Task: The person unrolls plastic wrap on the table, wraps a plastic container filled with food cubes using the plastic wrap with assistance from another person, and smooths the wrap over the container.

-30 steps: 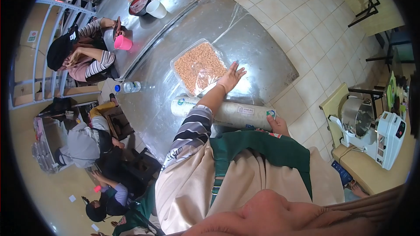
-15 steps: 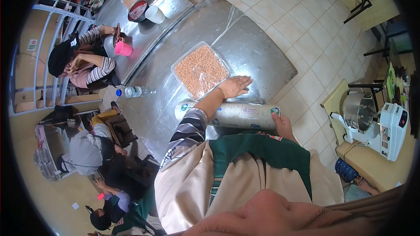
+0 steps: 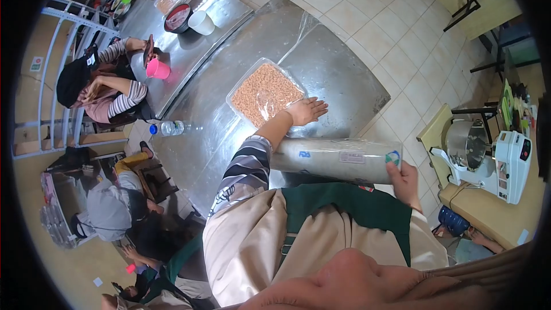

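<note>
A large roll of cling film point(image 3: 321, 158) lies along the near edge of the metal table, with printed labels on its surface. My right hand point(image 3: 406, 182) grips the right end of this roll, thumb on top. My left hand point(image 3: 308, 111) is flat with fingers stretched out, palm down at the near right edge of a clear square tray point(image 3: 234, 99). Small pale-brown pieces point(image 3: 261, 92), perhaps chopped nuts, fill the tray. Shiny film covers at least part of them. My left forearm passes over the roll's left end and hides it.
A water bottle point(image 3: 172, 128) stands left on the metal table point(image 3: 350, 74). On the adjoining table are a pink cup point(image 3: 158, 69), a white cup point(image 3: 201, 23) and a dark bowl point(image 3: 178, 18). A person in striped sleeves point(image 3: 129, 89) sits there. A stand mixer point(image 3: 505, 166) is at right.
My right hand and the film roll have shifted to the right. My left hand stays flat beside the tray, its fingers slightly more spread.
</note>
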Demonstrator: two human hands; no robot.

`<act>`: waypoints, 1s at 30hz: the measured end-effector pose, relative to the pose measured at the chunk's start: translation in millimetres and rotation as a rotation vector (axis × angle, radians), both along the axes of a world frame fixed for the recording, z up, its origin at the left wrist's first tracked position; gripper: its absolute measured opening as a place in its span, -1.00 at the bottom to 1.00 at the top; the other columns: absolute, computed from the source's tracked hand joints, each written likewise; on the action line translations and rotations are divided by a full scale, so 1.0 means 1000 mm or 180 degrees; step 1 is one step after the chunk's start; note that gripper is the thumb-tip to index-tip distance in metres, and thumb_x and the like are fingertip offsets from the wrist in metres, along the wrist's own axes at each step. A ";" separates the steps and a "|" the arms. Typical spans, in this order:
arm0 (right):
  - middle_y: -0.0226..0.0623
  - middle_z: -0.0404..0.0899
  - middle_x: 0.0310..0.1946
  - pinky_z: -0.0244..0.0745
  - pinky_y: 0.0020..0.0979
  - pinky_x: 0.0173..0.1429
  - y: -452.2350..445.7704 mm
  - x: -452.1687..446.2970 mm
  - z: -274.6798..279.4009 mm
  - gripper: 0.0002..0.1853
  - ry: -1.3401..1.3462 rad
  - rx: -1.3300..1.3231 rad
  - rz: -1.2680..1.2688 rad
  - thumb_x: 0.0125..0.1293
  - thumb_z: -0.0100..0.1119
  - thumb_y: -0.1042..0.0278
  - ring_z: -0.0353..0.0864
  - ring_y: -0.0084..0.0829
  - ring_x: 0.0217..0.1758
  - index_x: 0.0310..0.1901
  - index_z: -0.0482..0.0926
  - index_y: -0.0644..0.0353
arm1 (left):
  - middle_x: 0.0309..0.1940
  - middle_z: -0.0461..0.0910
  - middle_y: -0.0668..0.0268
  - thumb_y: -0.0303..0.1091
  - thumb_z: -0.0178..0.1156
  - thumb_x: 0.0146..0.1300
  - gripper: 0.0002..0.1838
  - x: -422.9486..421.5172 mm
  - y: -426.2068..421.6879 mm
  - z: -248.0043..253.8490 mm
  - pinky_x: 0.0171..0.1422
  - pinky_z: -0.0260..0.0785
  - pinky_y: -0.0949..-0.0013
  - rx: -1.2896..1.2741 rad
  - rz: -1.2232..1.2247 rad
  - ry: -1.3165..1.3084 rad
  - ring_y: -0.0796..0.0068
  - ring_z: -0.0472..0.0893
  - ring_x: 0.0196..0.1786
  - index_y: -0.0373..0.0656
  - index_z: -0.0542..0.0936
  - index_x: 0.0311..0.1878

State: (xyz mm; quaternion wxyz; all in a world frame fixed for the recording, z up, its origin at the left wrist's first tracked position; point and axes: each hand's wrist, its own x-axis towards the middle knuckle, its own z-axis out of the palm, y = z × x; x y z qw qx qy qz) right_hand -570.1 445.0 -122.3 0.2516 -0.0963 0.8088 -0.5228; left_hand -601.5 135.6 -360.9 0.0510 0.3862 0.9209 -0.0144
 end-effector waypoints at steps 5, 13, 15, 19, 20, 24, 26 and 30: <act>-0.43 0.32 -0.73 0.09 -0.53 -0.55 0.011 -0.019 0.042 -0.73 0.1152 0.0589 0.0458 0.15 0.05 0.31 0.19 -0.64 -0.62 -0.59 0.41 0.32 | 0.24 0.10 0.33 -0.05 -0.17 0.19 -0.46 -0.016 0.016 -0.001 0.33 -0.11 0.26 -0.0044 0.0411 0.0115 0.39 0.08 0.28 -0.10 0.17 0.20; -0.43 0.25 -0.69 0.04 -0.53 -0.53 0.046 -0.038 0.093 -0.66 0.1021 0.0387 0.0176 0.11 0.07 0.24 0.15 -0.60 -0.61 -0.64 0.32 0.33 | 0.27 0.03 0.39 -0.03 -0.20 0.22 -0.46 -0.020 0.019 0.002 0.33 -0.14 0.23 -0.0108 0.0598 -0.0075 0.39 0.02 0.31 -0.02 0.12 0.23; -0.50 0.27 -0.67 0.00 -0.58 -0.53 0.058 -0.047 0.097 -0.65 0.1079 0.0440 0.0156 0.13 0.06 0.19 0.12 -0.65 -0.59 -0.60 0.36 0.33 | 0.27 0.03 0.39 -0.03 -0.20 0.22 -0.47 -0.020 0.020 0.004 0.33 -0.13 0.22 -0.0100 0.0622 -0.0122 0.39 0.02 0.31 -0.01 0.13 0.23; -0.57 0.33 -0.60 0.04 -0.62 -0.47 0.086 -0.064 0.093 -0.73 0.0760 0.0486 -0.0401 0.16 0.04 0.24 0.15 -0.72 -0.54 -0.49 0.43 0.31 | 0.27 0.04 0.40 -0.04 -0.20 0.22 -0.48 -0.023 0.019 0.007 0.32 -0.10 0.18 -0.0019 0.0737 -0.0132 0.36 0.04 0.30 0.00 0.14 0.22; -0.57 0.33 -0.60 0.04 -0.62 -0.47 0.092 -0.067 0.089 -0.73 0.0749 0.0500 -0.0380 0.16 0.04 0.24 0.15 -0.72 -0.54 -0.49 0.43 0.31 | 0.26 0.04 0.39 -0.04 -0.19 0.22 -0.49 -0.023 0.020 0.007 0.31 -0.09 0.17 0.0015 0.0761 -0.0148 0.35 0.05 0.30 0.00 0.15 0.22; -0.51 0.42 -0.51 0.15 -0.64 -0.37 0.113 -0.084 0.086 -0.78 0.0285 0.0060 -0.0935 0.21 -0.02 0.29 0.27 -0.72 -0.47 -0.39 0.47 0.29 | 0.25 0.09 0.38 -0.03 -0.19 0.20 -0.48 -0.026 0.020 0.007 0.28 -0.02 0.20 -0.0009 0.0875 0.0030 0.39 0.10 0.28 -0.02 0.17 0.21; -0.49 0.43 -0.52 0.16 -0.65 -0.34 0.115 -0.091 0.087 -0.78 0.0118 0.0020 -0.1132 0.21 0.00 0.28 0.28 -0.72 -0.46 -0.41 0.47 0.27 | 0.22 0.14 0.35 -0.06 -0.18 0.21 -0.51 -0.027 0.020 0.005 0.26 0.01 0.22 0.0190 0.1131 0.0160 0.38 0.14 0.26 -0.03 0.21 0.18; -0.47 0.45 -0.49 0.20 -0.64 -0.33 0.139 -0.108 0.071 -0.78 0.0143 0.0158 -0.1082 0.20 0.02 0.26 0.32 -0.71 -0.45 -0.40 0.47 0.27 | 0.18 0.20 0.34 -0.10 -0.17 0.21 -0.54 -0.029 0.020 0.004 0.24 0.04 0.25 0.0591 0.1420 0.0234 0.37 0.19 0.23 -0.05 0.24 0.15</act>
